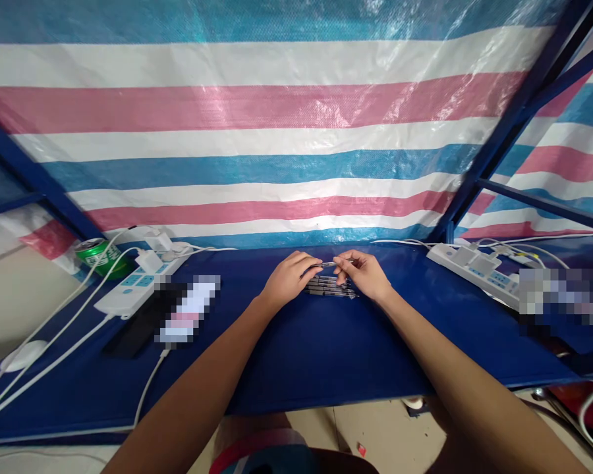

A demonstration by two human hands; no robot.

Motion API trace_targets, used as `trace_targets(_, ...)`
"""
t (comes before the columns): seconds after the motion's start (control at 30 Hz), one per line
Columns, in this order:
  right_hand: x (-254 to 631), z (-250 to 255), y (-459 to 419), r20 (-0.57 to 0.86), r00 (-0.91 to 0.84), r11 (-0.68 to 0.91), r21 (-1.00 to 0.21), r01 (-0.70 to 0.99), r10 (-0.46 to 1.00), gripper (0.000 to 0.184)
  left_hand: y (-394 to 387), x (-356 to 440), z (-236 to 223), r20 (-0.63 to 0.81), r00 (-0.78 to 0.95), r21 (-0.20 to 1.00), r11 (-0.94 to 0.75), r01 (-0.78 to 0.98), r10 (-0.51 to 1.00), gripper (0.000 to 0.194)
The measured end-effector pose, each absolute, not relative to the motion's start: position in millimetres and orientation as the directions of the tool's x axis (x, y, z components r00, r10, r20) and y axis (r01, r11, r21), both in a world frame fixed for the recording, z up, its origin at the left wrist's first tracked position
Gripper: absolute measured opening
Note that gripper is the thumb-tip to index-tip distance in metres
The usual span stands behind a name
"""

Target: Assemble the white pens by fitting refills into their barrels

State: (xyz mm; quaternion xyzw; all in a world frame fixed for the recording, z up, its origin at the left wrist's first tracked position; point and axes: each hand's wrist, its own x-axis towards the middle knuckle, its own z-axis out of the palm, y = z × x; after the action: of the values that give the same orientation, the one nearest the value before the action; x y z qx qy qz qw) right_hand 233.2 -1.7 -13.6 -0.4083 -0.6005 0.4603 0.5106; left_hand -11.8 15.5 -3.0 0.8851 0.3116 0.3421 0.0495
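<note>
My left hand [289,278] and my right hand [366,275] meet at the far middle of the blue table [296,355]. Between their fingertips they pinch a thin dark rod [330,264], each hand closed on one end. Just below the fingers, several more thin rods [329,288] lie side by side in a small row on the table. Both forearms reach in from the near edge.
A white power strip [137,284] with plugs and white cables lies at the left, a green can [97,255] behind it. A second power strip [477,268] lies at the right. A striped tarp [277,131] and blue frame bars close the back.
</note>
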Motion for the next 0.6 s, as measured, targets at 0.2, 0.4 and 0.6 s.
trace_targets(0.2, 242.7, -10.6, -1.3, 0.250, -0.211, 0.258, -0.966, 0.010, 0.945, 0.043, 19.0, -11.5, -2.7, 0.493, 0.582, 0.411, -0.763, 0.499, 0.647, 0.032)
trace_targets(0.4, 243.9, -11.1, -2.9, 0.240, -0.304, 0.255, -0.967, 0.010, 0.922, 0.042, 18.6, -13.2, -3.2, 0.473, 0.571, 0.449, -0.741, 0.499, 0.671, 0.030)
trace_targets(0.6, 244.8, -12.3, -0.8, 0.228, -0.312, 0.251, -0.967, 0.034, 0.922, 0.042, 12.8, -7.4, -0.7, 0.558, 0.581, 0.381, -0.805, 0.456, 0.593, 0.026)
